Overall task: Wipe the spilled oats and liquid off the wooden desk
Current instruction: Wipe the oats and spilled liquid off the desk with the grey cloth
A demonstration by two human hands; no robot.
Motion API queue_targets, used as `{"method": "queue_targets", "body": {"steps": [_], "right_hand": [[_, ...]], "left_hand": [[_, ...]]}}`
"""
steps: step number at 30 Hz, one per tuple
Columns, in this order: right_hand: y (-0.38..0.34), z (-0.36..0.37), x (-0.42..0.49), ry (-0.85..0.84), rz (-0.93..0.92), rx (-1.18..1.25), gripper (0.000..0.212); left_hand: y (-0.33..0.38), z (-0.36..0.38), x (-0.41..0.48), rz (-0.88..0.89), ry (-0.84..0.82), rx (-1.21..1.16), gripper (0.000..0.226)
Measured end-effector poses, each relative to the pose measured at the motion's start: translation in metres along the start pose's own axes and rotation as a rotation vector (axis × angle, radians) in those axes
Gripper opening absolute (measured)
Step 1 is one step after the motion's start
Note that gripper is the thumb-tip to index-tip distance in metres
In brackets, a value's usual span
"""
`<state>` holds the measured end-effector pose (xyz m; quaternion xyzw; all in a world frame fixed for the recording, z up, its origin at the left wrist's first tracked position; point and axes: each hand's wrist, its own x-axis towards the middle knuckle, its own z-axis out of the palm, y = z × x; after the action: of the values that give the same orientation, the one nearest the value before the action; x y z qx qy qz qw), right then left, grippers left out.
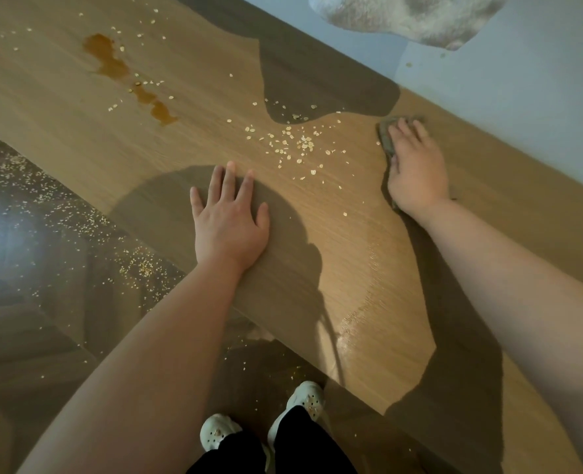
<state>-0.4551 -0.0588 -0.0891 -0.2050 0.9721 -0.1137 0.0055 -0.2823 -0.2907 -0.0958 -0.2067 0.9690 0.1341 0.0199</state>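
Observation:
The wooden desk (pixel 317 234) runs diagonally across the view. Loose oats (pixel 297 143) lie scattered near its middle, more further up to the left. A brown liquid spill (pixel 112 65) trails from the upper left toward the middle. My right hand (pixel 416 169) presses flat on a brownish cloth (pixel 386 138) near the desk's far edge, right of the oats. My left hand (pixel 230 217) rests flat on the desk, fingers spread, just below the oat pile. A wet streak (pixel 362 306) shines on the wood nearer me.
Many oats (pixel 78 220) litter the dark floor left of the desk and around my white shoes (pixel 262 419). A pale wall (pixel 505 97) borders the desk's far edge, and a fluffy grey-white thing (pixel 413 18) sits at the top.

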Motion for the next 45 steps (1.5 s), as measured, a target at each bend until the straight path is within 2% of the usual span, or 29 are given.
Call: {"method": "queue_targets", "body": {"steps": [2,3,4,7,9,10,11,14,15,16,19,20,21,24,25,26,29,30,31,33,35,37,41,42,45], "right_hand": [[0.003,-0.001,-0.023,-0.1,-0.226,0.001,0.053],[0.017,-0.009,-0.026,-0.133,-0.282,-0.005,0.052],[0.034,-0.015,-0.023,-0.131,-0.257,-0.014,0.052],[0.059,-0.019,-0.005,-0.002,0.153,-0.021,0.054],[0.03,-0.009,-0.003,0.045,0.319,-0.067,0.059],[0.012,-0.004,-0.006,0.044,0.301,-0.078,0.061],[-0.002,0.0,-0.013,0.027,0.205,-0.073,0.061],[-0.006,-0.005,-0.038,-0.138,-0.209,-0.075,0.054],[0.004,-0.01,-0.04,-0.168,-0.219,-0.065,0.054],[0.015,-0.013,-0.039,-0.14,-0.143,-0.052,0.053],[0.01,-0.008,-0.042,0.06,0.371,-0.029,0.056],[-0.007,-0.003,-0.046,0.089,0.434,-0.036,0.058],[-0.023,0.002,-0.052,0.091,0.39,-0.033,0.058],[-0.033,0.001,-0.076,-0.055,0.052,-0.029,0.057],[-0.021,-0.005,-0.079,-0.061,0.054,-0.026,0.057],[-0.007,-0.01,-0.082,-0.02,0.154,-0.021,0.057],[0.001,-0.011,-0.094,0.131,0.711,-0.029,0.058],[-0.015,-0.006,-0.097,0.131,0.761,-0.055,0.059],[-0.033,0.001,-0.1,0.12,0.714,-0.077,0.059],[-0.06,0.011,-0.112,0.073,0.483,-0.089,0.059],[-0.061,0.005,-0.121,0.007,0.317,-0.088,0.057],[-0.048,-0.002,-0.125,-0.018,0.338,-0.075,0.057],[-0.085,0.013,-0.113,0.092,0.681,-0.104,0.062],[-0.103,0.02,-0.11,0.09,0.689,-0.105,0.063],[-0.131,0.023,-0.114,0.039,0.469,-0.066,0.061]], "left_hand": [[0.0,0.0,0.0,0.005,-0.004,-0.004,0.06],[0.0,0.0,0.0,0.005,-0.004,-0.005,0.06],[0.0,0.0,0.0,0.003,-0.001,-0.006,0.06],[0.001,0.0,0.0,0.004,0.006,-0.008,0.06],[0.0,0.001,0.001,0.006,0.005,-0.006,0.06],[0.0,0.001,0.0,0.005,0.004,-0.009,0.06],[0.0,0.001,0.0,0.005,0.003,-0.011,0.06],[0.0,0.001,0.001,0.013,-0.006,-0.008,0.06],[0.0,0.001,0.001,0.01,-0.009,-0.005,0.06],[-0.001,0.0,0.001,0.009,-0.014,-0.001,0.061],[0.0,-0.002,0.001,0.014,-0.029,0.008,0.061],[0.0,-0.003,0.002,0.018,-0.033,0.008,0.061],[0.0,-0.003,0.001,0.023,-0.039,0.007,0.061],[0.0,-0.004,0.001,0.03,-0.072,0.009,0.062],[-0.001,-0.004,0.002,0.03,-0.086,0.009,0.063],[-0.001,-0.005,0.002,0.034,-0.095,0.013,0.064],[-0.008,-0.008,0.004,0.096,-0.103,0.008,0.063],[-0.013,-0.009,0.005,0.14,-0.104,0.006,0.062],[-0.022,-0.01,0.007,0.203,-0.1,0.019,0.061],[-0.047,-0.016,0.014,0.374,-0.113,0.089,0.06],[-0.071,-0.024,0.026,0.534,-0.167,0.17,0.059],[-0.086,-0.028,0.035,0.63,-0.229,0.263,0.059],[-0.091,-0.027,0.036,0.694,-0.183,0.358,0.062],[-0.091,-0.026,0.035,0.692,-0.182,0.335,0.062],[-0.092,-0.028,0.035,0.692,-0.186,0.282,0.063]]}}
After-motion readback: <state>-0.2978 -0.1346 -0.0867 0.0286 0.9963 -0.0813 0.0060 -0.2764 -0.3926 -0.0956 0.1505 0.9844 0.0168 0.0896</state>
